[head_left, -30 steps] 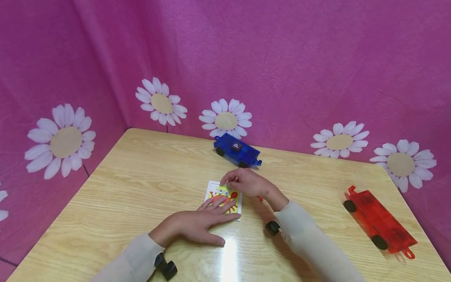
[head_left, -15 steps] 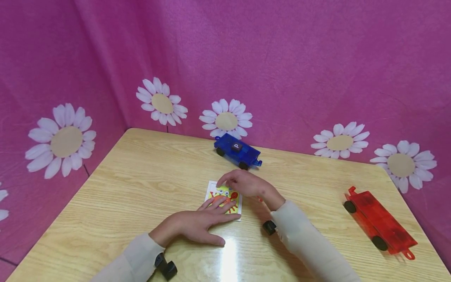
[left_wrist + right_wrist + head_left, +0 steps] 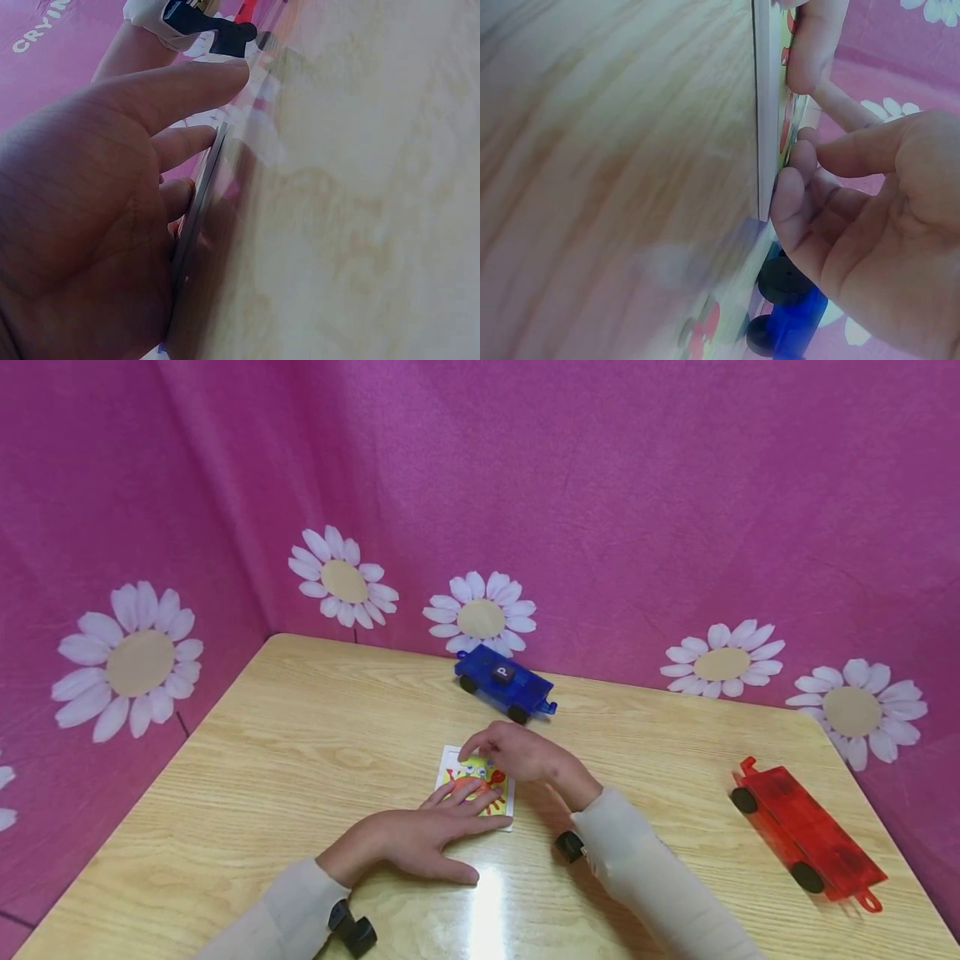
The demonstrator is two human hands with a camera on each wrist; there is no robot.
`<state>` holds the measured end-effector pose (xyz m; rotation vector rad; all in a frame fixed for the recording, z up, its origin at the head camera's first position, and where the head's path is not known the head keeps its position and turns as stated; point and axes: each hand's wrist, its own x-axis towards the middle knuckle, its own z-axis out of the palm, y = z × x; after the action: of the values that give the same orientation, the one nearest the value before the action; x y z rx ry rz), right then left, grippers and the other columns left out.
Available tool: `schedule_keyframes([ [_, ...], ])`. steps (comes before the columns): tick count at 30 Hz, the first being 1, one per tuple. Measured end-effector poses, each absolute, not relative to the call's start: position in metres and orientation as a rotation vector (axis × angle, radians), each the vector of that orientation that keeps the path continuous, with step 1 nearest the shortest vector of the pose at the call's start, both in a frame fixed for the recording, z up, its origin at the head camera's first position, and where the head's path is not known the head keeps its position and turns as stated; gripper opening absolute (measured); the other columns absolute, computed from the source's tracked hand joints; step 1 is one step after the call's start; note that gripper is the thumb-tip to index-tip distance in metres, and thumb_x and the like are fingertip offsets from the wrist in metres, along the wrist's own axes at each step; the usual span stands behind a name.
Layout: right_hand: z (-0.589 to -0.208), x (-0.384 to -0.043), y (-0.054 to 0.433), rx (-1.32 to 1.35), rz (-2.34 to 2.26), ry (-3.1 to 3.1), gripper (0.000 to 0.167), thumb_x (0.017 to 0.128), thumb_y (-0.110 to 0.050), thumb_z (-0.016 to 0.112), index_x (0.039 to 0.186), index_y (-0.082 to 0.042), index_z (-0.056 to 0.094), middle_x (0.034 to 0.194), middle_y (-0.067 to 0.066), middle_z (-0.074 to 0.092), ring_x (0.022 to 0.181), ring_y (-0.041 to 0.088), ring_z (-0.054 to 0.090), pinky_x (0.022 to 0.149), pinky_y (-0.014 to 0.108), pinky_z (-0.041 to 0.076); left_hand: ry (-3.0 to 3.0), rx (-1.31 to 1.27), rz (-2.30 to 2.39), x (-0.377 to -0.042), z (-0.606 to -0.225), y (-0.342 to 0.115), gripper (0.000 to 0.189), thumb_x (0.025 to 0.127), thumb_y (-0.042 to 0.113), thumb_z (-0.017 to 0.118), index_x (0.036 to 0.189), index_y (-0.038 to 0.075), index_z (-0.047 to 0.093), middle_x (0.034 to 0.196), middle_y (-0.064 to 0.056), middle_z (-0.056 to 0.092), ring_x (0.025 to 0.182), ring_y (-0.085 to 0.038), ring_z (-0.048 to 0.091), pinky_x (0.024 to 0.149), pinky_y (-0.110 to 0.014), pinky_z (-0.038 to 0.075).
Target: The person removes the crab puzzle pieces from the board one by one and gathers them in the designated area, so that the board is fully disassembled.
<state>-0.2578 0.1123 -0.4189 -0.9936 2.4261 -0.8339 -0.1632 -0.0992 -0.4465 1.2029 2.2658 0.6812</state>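
A small square crab picture board [image 3: 446,768] with a white border lies on the table. In the left wrist view the board [image 3: 200,202] shows a thick edge. My left hand [image 3: 420,841] rests palm down across its lower part, fingers spread straight. My right hand [image 3: 517,753] is over the board's top right corner, fingers bent. From the right wrist, thumb and fingertips of my right hand [image 3: 877,202] come close together against the face of the board [image 3: 763,112]. Whether a small piece sits between them is hidden.
Behind the board stands a blue toy wagon [image 3: 483,667] carrying a dark block [image 3: 503,672] marked P. A red toy wagon [image 3: 810,827] is at the right of the wooden table [image 3: 300,735]. A pink flowered curtain [image 3: 570,510] hangs close behind the table.
My right hand has shifted slightly left over the top of the board, its forearm following. My left hand keeps its place. Both wagons stay put.
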Motion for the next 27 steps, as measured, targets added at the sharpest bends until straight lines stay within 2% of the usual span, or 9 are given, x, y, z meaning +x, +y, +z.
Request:
schedule_keyframes([
  [8,-0.419,-0.2555,0.1148,-0.985,-0.824,2.456,0.049,0.091,0.016,0.043,0.113,-0.01,0.078,0.118,0.007,0.063,0.109,0.023,0.059,0.1,0.043,0.048,2.261,1.204,0.684,-0.1637,-0.4471,-0.0995,0.072,0.101,0.051,0.059,0.164,0.027,0.033,0.172,-0.006,0.006,0.155,-0.029,-0.014,0.122,-0.053,-0.006],
  [20,-0.4179,-0.2528,0.1152,-0.942,-0.804,2.488,0.049,0.093,0.015,0.046,0.116,-0.012,0.079,0.113,0.005,0.065,0.106,0.021,0.059,0.098,0.042,0.049,2.257,1.208,0.681,-0.1643,-0.4473,-0.0993,0.072,0.101,0.051,0.059,0.164,0.027,0.032,0.172,-0.005,0.005,0.155,-0.028,-0.014,0.122,-0.053,-0.007],
  [27,-0.4171,-0.2528,0.1155,-0.978,-0.807,2.481,0.051,0.091,0.018,0.046,0.117,-0.011,0.079,0.117,0.006,0.066,0.11,0.022,0.06,0.1,0.043,0.049,2.248,1.2,0.692,-0.1643,-0.4479,-0.1003,0.073,0.101,0.052,0.059,0.164,0.028,0.032,0.172,-0.005,0.004,0.155,-0.028,-0.014,0.122,-0.054,-0.006],
])
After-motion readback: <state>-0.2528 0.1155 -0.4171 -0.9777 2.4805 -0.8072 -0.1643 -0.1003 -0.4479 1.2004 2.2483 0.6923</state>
